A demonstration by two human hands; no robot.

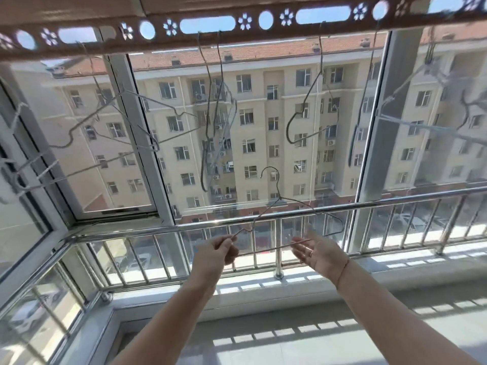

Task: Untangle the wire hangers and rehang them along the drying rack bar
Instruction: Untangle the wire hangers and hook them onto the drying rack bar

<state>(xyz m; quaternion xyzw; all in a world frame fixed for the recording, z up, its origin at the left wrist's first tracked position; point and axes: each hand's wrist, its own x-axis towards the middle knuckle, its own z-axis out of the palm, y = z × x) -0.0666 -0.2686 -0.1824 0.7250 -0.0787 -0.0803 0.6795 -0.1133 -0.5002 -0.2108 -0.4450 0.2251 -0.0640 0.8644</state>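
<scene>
Left hand (216,251) is raised with its fingers curled, pinching the left shoulder tip of a wire hanger (279,197). The right hand (320,252) is beside it, palm up with relaxed, spread fingers that hold nothing. The hanger's bottom wire ends right at its fingertips, and I cannot tell whether they touch.

An apartment building (263,114) with a red roof fills the view through the balcony window (163,180). Across the top runs the brown drying rack bar (263,35), pierced with oval, round and flower-shaped holes. Below it, a steel railing (382,202) stands along the window, just behind the hands.

The held hanger is upright, well below the bar and in front of the railing, with its hook pointing up and free.

Other hangers are hooked on the bar:
- a left group (147,100), with overlapping wires, tilted at different angles
- a middle pair (209,72), hanging close together and seen nearly edge-on
- a single hanger (321,56) to their right
- a right group (431,52), blurred and bunched near the frame's edge

A thin ring (311,252) sits on one finger of the right hand.
</scene>
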